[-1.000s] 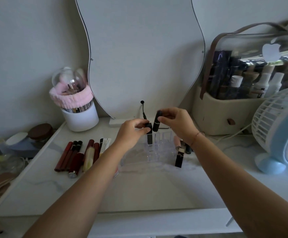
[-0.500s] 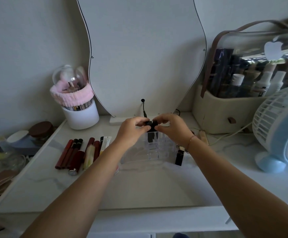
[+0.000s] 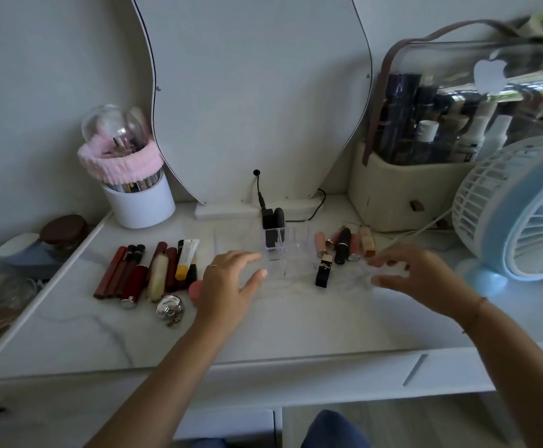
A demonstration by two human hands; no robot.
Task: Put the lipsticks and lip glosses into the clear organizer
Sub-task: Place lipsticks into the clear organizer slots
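The clear organizer [image 3: 292, 253] stands mid-table below the mirror. Two black lipsticks [image 3: 273, 221] stand upright in its back left slots. Left of it lies a row of red lip glosses [image 3: 124, 270] with a cream tube [image 3: 157, 278] and a white-and-yellow tube [image 3: 186, 257]. On the right lie several pink and black lipsticks [image 3: 344, 242], and a black lipstick with a gold logo [image 3: 323, 270] stands upright. My left hand [image 3: 228, 282] hovers open just left of the organizer. My right hand [image 3: 415, 279] hovers open to its right, blurred. Neither holds anything.
A white brush cup [image 3: 140, 198] with a pink band stands back left. The wavy mirror [image 3: 254, 92] leans on the wall. A clear-lidded cosmetics case [image 3: 425, 182] and a blue fan [image 3: 522, 215] fill the right. A silver round bottle [image 3: 169, 308] lies near the left glosses.
Both hands set the two black lipsticks into the organizer's back slots, let go, and drew back toward me and apart, now empty.
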